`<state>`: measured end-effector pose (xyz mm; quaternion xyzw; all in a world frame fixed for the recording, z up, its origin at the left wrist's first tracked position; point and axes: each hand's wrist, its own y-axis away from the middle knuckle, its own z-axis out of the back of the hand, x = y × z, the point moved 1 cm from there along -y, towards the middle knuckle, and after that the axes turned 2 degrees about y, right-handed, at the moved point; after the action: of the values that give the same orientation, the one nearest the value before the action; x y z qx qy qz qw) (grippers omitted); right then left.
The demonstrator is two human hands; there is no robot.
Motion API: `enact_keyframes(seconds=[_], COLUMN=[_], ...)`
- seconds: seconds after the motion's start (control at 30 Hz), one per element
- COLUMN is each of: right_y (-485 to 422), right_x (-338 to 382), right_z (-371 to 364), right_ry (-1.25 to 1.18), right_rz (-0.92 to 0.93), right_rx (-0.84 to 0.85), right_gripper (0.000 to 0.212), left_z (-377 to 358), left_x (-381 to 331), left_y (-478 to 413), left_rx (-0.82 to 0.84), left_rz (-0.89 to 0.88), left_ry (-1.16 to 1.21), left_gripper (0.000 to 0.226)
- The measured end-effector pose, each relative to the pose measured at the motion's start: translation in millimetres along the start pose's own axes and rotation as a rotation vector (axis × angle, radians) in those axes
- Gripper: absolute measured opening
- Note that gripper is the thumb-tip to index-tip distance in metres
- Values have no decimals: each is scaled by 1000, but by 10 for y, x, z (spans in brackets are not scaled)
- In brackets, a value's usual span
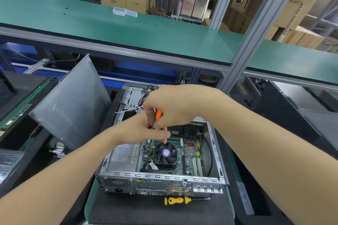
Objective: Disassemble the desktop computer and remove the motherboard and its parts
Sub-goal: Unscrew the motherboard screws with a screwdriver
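Observation:
An open desktop case (161, 177) lies on a black mat, its green motherboard (190, 153) showing inside. A black CPU fan (165, 155) with a purple label sits on the board, and a silver power supply (122, 157) fills the left side. My right hand (173, 107) grips an orange-handled tool (159, 114) above the case. My left hand (140, 129) meets it from below and pinches the tool's lower part; the tip is hidden by the fingers. One finger points down at the fan's far edge.
A yellow-handled screwdriver (177, 200) lies on the black mat (146, 210) in front of the case. The removed grey side panel (73, 104) leans at the left. Dark cases stand at both sides. A green shelf (128, 29) with clear boxes (124, 12) runs overhead.

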<state>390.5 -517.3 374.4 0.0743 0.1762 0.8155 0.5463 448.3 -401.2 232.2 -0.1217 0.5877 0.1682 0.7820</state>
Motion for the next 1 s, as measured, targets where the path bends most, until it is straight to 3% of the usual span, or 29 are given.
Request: enact_keyframes(seconds=[0.13,0.27,0.37,0.5,0.57,0.67,0.73,0.8,0.9,1.0], right_y=[-71,-37,52,13,-99,-198,-196,-174,-93,-109], right_x=[29,23,-27,113,183,197,139,107,54,-101], right_z=[-64,-3,120,90,-46,-149,-158,-158,-112,-117], right_ry=[91,92,-33,-186,-76,79,64,50,-61,-331], right_rz=[17,63,0,-260,-348,-340,-285,-166,34,125], right_rx=[-52,-56,-28,-215,-203,-235,-235,-234,-233,-254], right_gripper=[25,28,57,85,77,26,25,26,6,31], left_z=[-13,-17,-30,-48,-44,-19,0,15,37,75], left_x=[0,23,-3,-9,11,9,-12,-28,2,59], left_y=[27,39,40,36,30,19,26,27,36,47], left_rx=[30,20,28,14,-13,-28,-34,-19,5,31], left_rz=[30,47,42,23,30,26,-27,-54,-7,10], left_ry=[-19,0,-53,-7,-25,-38,-25,-51,-96,-144], left_gripper=[19,25,30,31,33,28,13,22,21,27])
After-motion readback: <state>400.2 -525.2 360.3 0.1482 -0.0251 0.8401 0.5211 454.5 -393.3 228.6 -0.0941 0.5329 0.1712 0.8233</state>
